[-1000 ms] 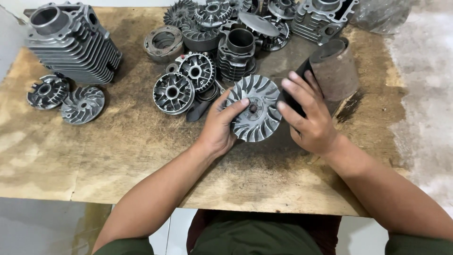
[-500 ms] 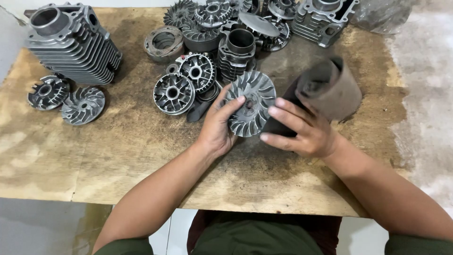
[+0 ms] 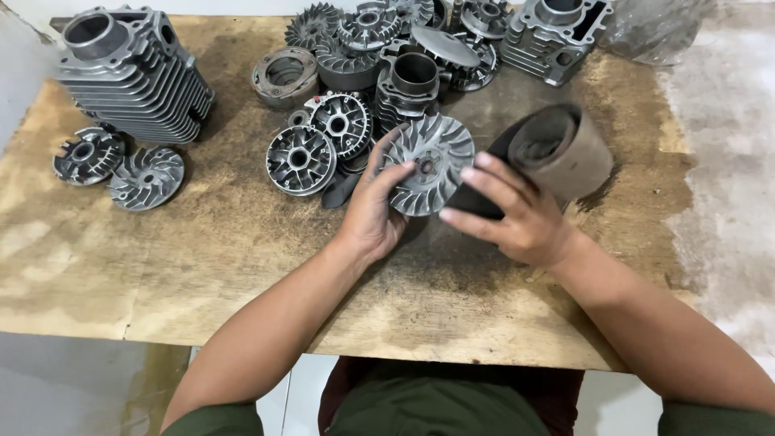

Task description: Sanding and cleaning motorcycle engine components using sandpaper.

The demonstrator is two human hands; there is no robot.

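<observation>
Near the centre of the frame, slightly above the middle: a round finned metal disc (image 3: 428, 164), tilted up on edge with its curved vanes facing the camera. Gripped by the left hand (image 3: 373, 211), thumb across the hub and fingers curled behind the lower left rim, so pinching the disc rather than spread. Just to its right, the right hand (image 3: 517, 214), fingers closed around a dark rolled sheet of abrasive paper (image 3: 557, 153); open end of the roll turned up and left, index finger stretched toward the disc rim, fingertip touching or just beside it, hard to tell which.

Under both hands, a worn wooden counter (image 3: 202, 266), stained dark around the middle.

Upper left of the frame: a large finned cylinder block (image 3: 129, 73), lying on its side. Below it, at the left edge, a small round plate with holes (image 3: 87, 155) and, just beside it, a second finned disc (image 3: 146, 177) lying flat.

Left of the held disc, two round ribbed hubs (image 3: 300, 159) close together, one touching the other. Behind them, across the top middle, a heap of similar grey parts: a ring-shaped casting (image 3: 284, 76), a short ribbed sleeve (image 3: 414, 81), more finned wheels piled together.

Upper right: a smaller cylinder block (image 3: 555, 36), and beyond it a crumpled clear plastic bag (image 3: 654, 28) at the counter's edge.
</observation>
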